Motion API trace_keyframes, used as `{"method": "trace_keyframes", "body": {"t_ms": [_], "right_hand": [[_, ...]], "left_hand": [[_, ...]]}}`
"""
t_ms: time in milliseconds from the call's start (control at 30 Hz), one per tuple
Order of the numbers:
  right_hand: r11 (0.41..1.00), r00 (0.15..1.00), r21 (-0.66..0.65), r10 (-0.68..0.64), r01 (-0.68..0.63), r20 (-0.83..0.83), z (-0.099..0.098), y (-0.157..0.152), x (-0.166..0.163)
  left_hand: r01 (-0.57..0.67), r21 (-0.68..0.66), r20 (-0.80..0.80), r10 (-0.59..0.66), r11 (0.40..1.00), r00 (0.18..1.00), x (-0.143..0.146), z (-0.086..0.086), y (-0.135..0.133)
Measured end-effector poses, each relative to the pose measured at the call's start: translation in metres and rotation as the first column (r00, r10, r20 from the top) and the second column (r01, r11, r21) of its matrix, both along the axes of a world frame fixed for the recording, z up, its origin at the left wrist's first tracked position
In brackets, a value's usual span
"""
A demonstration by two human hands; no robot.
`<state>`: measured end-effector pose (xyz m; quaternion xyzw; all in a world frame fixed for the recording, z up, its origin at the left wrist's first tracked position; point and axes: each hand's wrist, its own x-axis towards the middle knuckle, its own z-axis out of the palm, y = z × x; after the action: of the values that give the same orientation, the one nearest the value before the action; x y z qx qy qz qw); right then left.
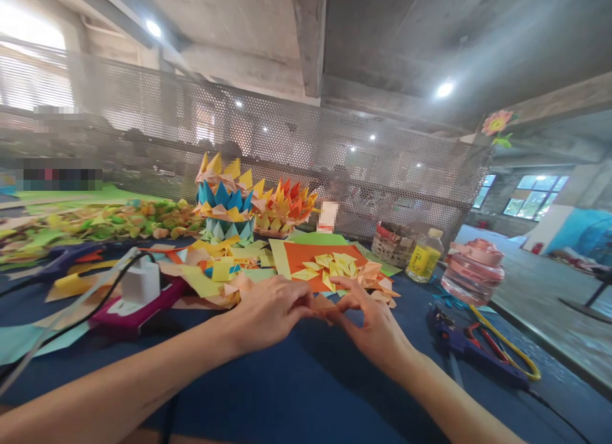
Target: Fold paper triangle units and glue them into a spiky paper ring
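The left hand (268,310) lies palm-down on the table, fingers pressed together and closed on a small folded paper piece (321,305). The right hand (370,323) meets it from 3 o'clock and pinches the same piece between thumb and forefinger; its other fingers are arched above.

The folded paper piece is peach-orange, matte, flat and sharply creased. It sits between the two sets of fingertips, just above the blue tablecloth (296,380). The visible part runs roughly from 9 to 3 o'clock. The fingers cover most of it, so the direction of its point cannot be told.

At 12 o'clock from the hands lies a flat orange paper sheet (299,254). On it rests a heap of yellow folded triangles (329,265), and peach folded triangles (377,279) lie just beside the heap at 3 o'clock.

Further out at 11 o'clock stands a spiky modular origami tower (224,201) in blue, yellow and peach tiers. A red-orange origami crown (287,208) touches its right side.

At 9 o'clock a white plug (141,281) sits in a magenta power strip (129,313) among loose coloured paper.

At 2 o'clock stand a woven basket (392,245), a clear bottle with a yellow label (424,256) and a clear ribbed jar with a pink lid (473,273). A blue glue gun (459,342) lies at 4 o'clock.

A perforated metal screen (287,138) closes off the far edge of the table.
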<state>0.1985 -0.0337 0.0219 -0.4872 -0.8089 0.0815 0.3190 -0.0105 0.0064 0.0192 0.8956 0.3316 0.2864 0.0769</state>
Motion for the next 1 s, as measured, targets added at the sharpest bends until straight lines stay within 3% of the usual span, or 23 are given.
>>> {"method": "trace_keyframes", "body": {"t_ms": [200, 633, 1000], "right_hand": [[0.985, 0.988, 0.142, 0.083, -0.102, 0.131, -0.0019, -0.0008, 0.0015], [0.980, 0.984, 0.169, 0.075, -0.103, 0.162, -0.0021, 0.0002, 0.0000], [0.990, 0.984, 0.124, 0.048, -0.070, 0.171, -0.0021, -0.0020, -0.0030]], "left_hand": [[0.017, -0.025, 0.050, -0.015, 1.000, 0.999, -0.0001, 0.0009, 0.0014], [0.068, -0.035, 0.066, -0.066, 0.997, 0.996, 0.0007, 0.0000, -0.0016], [0.045, 0.094, 0.072, -0.052, 0.995, 0.996, 0.0026, -0.0070, -0.0023]]}}
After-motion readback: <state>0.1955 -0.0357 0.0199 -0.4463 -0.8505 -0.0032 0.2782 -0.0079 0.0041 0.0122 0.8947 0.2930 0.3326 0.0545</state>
